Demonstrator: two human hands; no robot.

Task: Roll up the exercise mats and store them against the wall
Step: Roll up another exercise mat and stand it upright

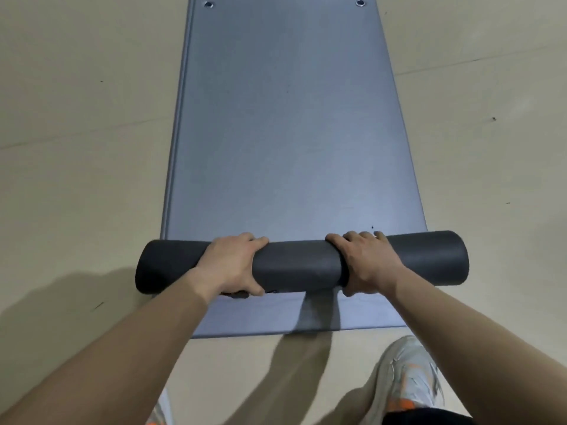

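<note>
A blue-grey exercise mat lies flat on the floor, stretching away from me, with two metal eyelets at its far end. Its near part is wound into a dark grey roll lying across the mat. A second blue mat layer shows beneath the roll, toward me. My left hand grips the roll left of centre, fingers over the top and thumb underneath. My right hand grips it right of centre in the same way.
The beige floor spreads on both sides of the mat. My feet in white and orange shoes stand just behind the mat's near edge. No wall is in view.
</note>
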